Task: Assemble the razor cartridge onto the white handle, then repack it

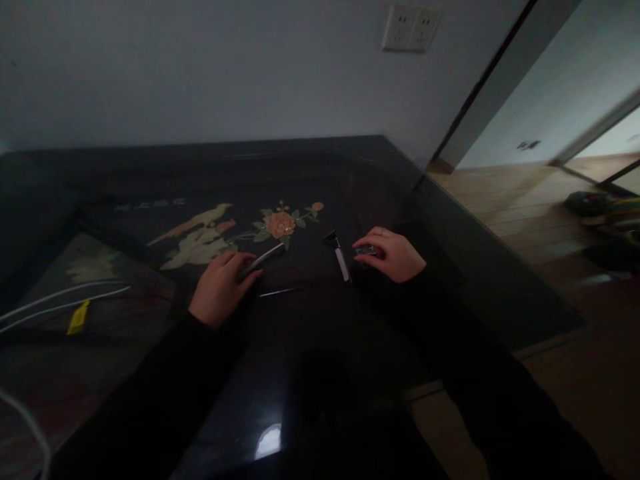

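The left hand (220,287) grips a silver stick (263,259) lying on the dark surface (300,373), while the right hand (393,253) closes on a small dark thing (367,251) beside a razor (340,257).

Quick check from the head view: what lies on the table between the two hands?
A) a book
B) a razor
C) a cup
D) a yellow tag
B: a razor with a dark head and pale handle lies on the dark table, between the left hand and the right hand.
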`<action>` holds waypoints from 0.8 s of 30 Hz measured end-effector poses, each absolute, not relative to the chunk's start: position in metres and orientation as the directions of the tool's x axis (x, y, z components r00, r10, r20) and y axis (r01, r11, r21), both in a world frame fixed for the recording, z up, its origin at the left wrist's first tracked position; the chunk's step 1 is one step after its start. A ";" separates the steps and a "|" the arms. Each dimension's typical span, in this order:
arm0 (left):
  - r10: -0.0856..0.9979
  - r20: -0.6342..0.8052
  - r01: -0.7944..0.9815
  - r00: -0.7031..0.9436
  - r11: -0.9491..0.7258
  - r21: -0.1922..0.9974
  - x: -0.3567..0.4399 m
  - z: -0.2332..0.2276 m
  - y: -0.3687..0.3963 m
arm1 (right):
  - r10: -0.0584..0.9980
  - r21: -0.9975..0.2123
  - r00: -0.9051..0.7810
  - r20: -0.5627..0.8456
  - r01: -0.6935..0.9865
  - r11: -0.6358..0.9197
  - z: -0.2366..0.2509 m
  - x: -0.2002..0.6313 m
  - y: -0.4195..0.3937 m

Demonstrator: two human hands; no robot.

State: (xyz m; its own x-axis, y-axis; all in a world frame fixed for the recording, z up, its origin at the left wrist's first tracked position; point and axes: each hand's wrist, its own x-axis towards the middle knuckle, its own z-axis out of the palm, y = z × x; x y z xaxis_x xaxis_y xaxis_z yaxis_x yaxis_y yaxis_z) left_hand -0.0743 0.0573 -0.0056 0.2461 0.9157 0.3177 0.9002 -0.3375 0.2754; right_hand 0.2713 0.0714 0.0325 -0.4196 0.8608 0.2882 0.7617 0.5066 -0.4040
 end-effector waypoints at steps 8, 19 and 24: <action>0.935 0.275 0.910 0.225 -0.303 0.283 -0.075 -0.002 0.058 | 0.888 -0.416 -0.384 0.253 0.785 0.458 0.030 0.263 0.067; 0.995 0.086 0.516 0.044 -0.096 0.851 -0.032 0.021 0.056 | 0.905 -0.399 -0.356 0.233 0.814 0.423 0.030 0.260 0.067; 0.981 0.024 0.495 0.193 -0.118 0.861 0.005 0.024 0.063 | 0.906 -0.385 -0.369 0.206 0.821 0.421 0.027 0.260 0.068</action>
